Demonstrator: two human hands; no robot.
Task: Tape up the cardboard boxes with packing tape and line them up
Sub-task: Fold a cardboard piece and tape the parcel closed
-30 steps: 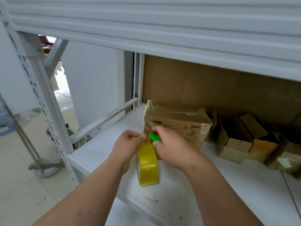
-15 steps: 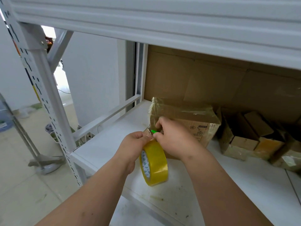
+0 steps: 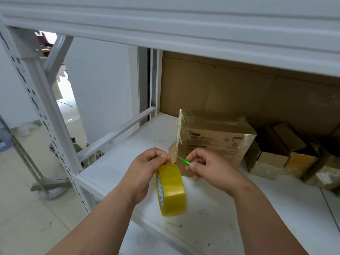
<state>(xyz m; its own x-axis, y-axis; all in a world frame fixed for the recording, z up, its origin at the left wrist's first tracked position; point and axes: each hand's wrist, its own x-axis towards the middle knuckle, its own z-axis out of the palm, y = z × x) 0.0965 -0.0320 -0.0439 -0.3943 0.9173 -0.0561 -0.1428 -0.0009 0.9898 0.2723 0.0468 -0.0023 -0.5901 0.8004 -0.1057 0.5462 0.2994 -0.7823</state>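
Note:
A yellow roll of packing tape (image 3: 171,189) hangs in front of the shelf, and my left hand (image 3: 145,171) pinches it at its top. My right hand (image 3: 207,167) grips a small cutter with a green handle (image 3: 185,161) whose thin blade points at the top of the roll. Just behind both hands a taped cardboard box (image 3: 217,138) with printed labels stands on the white shelf (image 3: 211,208). A crumpled strip of clear tape (image 3: 179,126) sticks up from the box's left top corner.
Several smaller open cardboard boxes (image 3: 287,155) sit to the right along the shelf's back. A cardboard sheet (image 3: 239,89) lines the rear wall. The upper shelf's beam (image 3: 165,24) hangs low overhead. A perforated white upright (image 3: 46,126) stands at the left, with tiled floor beyond.
My right hand has drawn back to the right from the roll, so the green cutter shows fully. The tape roll has swung slightly outward in my left hand.

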